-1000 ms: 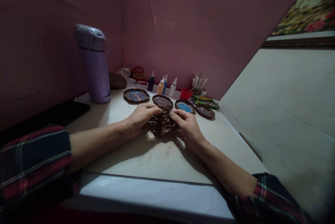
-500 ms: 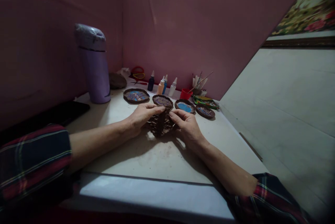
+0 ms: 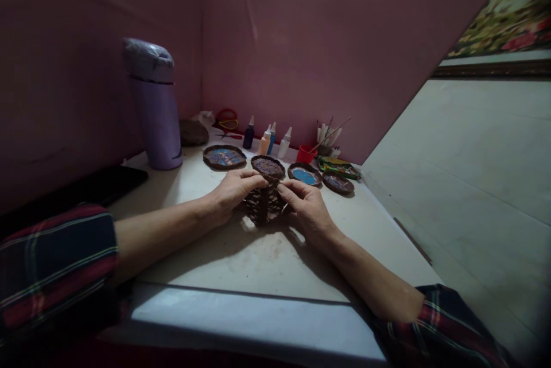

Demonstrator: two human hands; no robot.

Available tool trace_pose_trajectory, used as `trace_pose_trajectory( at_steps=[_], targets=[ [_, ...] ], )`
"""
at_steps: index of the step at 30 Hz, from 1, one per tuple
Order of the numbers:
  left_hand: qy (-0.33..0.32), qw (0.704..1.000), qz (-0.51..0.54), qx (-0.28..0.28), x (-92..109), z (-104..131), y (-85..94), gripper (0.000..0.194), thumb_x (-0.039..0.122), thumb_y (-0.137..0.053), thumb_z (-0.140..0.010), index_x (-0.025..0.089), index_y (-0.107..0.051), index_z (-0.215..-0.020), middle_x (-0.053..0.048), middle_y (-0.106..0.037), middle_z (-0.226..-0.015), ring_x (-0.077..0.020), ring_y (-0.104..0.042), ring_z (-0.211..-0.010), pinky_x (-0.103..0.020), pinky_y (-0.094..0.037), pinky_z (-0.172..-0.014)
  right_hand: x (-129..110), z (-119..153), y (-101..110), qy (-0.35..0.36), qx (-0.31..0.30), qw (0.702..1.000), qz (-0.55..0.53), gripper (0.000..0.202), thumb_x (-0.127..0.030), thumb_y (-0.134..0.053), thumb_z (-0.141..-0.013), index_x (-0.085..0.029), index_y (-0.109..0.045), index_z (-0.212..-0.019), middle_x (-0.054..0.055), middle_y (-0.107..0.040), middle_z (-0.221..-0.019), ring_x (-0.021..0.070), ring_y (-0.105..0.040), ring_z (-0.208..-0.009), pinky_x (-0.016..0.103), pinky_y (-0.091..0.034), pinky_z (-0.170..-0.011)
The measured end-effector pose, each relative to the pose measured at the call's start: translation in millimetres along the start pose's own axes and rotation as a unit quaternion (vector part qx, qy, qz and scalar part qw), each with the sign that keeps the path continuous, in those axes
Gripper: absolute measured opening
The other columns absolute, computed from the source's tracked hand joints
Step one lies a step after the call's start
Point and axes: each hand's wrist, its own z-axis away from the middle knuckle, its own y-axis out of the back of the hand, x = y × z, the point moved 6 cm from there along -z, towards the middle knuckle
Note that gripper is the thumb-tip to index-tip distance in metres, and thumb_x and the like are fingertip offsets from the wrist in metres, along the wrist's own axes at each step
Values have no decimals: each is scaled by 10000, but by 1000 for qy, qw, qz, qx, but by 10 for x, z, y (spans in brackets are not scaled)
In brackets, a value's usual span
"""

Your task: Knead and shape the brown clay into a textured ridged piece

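Note:
A dark brown clay pot (image 3: 263, 207) with a bumpy, openwork-looking wall stands on the white table (image 3: 241, 264) in front of me. My left hand (image 3: 236, 191) pinches its upper left edge, thumb on top and the other fingers partly hidden behind. On the upper right edge, my right hand (image 3: 303, 201) grips with thumb and forefinger. Just behind the pot lies a round clay dish (image 3: 267, 167) with purplish paint. The far side of the pot is hidden from view.
A purple tumbler (image 3: 155, 109) stands at the left, near a black flat object (image 3: 116, 181). Farther back are painted clay dishes (image 3: 224, 157), paint bottles (image 3: 264, 141), a red cup (image 3: 306, 154), a clay lump (image 3: 193, 132) and scissors (image 3: 227, 119). Pink walls enclose the rear.
My left thumb has drawn back slightly to the left along the pot's rim. The right hand and the pot stay in nearly the same place.

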Motion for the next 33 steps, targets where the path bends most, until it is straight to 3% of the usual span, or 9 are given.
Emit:
trace_pose_trajectory(
  at_steps=[5, 14, 23, 33],
  targets=[
    [-3, 1000, 14, -24, -3, -4, -15, 197, 270, -658, -650, 146, -655, -803, -44, -669, -751, -163, -615, -658, -270, -465, -602, 11, -8, 3, 8, -3, 1000, -2, 270, -449, -663, -716, -191, -679, -794, 11, -638, -722, 143, -568, -633, 283, -481, -635],
    [49, 990, 107, -81, -27, 15, -94, 339, 438, -635, -718, 144, -654, -885, -88, -671, -828, -180, -613, -645, -292, -493, -567, -6, -13, 45, 10, 25, 1000, 9, 328, -484, -659, -711, -171, -649, -805, 23, -625, -736, 144, -544, -658, 260, -468, -606],
    [46, 986, 137, -82, -39, 2, -84, 368, 435, -605, -754, 157, -658, -989, -95, -689, -879, -188, -626, -680, -290, -502, -580, 20, 4, 69, -41, 56, 997, -25, 350, -484, -690, -661, -174, -630, -812, 0, -602, -696, 106, -489, -516, 230, -414, -444],
    [47, 989, 123, -74, -36, 21, -95, 343, 408, -590, -767, 144, -656, -976, -111, -671, -869, -202, -614, -688, -333, -517, -594, 12, 16, 63, -51, 50, 997, -41, 305, -432, -718, -632, -169, -599, -733, -17, -563, -659, 103, -485, -538, 211, -422, -437]
  ],
)
